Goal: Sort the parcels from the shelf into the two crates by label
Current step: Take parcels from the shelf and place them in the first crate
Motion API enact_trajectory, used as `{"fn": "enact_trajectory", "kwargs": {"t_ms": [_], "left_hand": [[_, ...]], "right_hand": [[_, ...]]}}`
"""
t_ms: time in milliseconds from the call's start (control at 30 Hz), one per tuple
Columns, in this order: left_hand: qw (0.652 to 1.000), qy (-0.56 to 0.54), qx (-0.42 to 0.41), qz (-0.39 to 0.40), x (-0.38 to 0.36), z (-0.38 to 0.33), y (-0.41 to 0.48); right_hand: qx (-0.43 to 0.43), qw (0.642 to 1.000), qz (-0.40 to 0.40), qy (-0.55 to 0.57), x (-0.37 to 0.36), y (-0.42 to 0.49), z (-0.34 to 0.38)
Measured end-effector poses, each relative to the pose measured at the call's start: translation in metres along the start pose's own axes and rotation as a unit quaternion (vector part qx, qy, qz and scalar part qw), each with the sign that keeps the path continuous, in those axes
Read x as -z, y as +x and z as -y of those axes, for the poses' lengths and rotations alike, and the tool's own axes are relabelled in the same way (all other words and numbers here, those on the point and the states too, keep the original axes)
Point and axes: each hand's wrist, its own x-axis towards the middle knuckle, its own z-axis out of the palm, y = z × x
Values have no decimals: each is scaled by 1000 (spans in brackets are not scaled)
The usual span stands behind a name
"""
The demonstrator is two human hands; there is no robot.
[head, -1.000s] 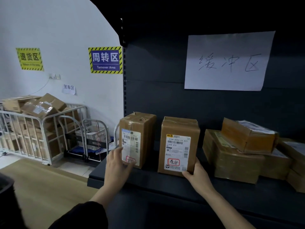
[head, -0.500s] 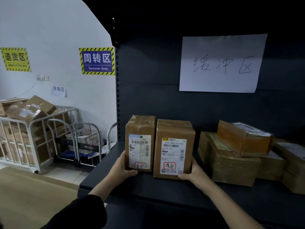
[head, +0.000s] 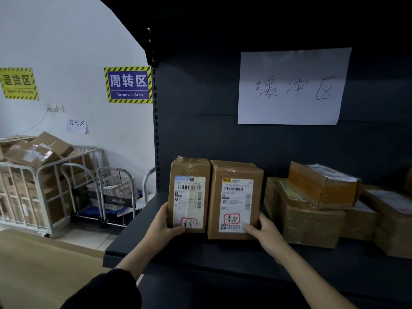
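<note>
Left of the dark grey metal shelf (head: 200,253), a white wire cage cart (head: 48,172) holds loose cardboard boxes (head: 40,148). On the shelf, upright and touching, stand a narrow brown taped parcel (head: 189,170) and a wider brown taped parcel (head: 236,172). Your left hand (head: 163,226) curls round the narrow one's lower corner, and your right hand (head: 265,230) round the wider one's. Stacked brown parcels (head: 312,210) fill the shelf's right end.

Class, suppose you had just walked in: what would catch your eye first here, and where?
Two upright brown parcels stand side by side on the shelf: the left parcel gripped by the left hand, the right parcel by the right hand. Above them, a white handwritten sheet hangs on the dark back panel.
</note>
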Motion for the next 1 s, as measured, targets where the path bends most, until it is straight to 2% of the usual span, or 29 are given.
{"fn": "enact_trajectory", "kwargs": {"t_ms": [267, 500, 1000], "left_hand": [[999, -15, -40, -29, -1, -18, -23], [998, -34, -45, -17, -19, -39, -61], [994, -31, -26, -104, -14, -40, -132]], "right_hand": [[35, 997, -49, 40, 3, -32, 3], [33, 998, -25, 42, 21, -56, 5], [71, 993, 60, 71, 13, -88, 14]]}}
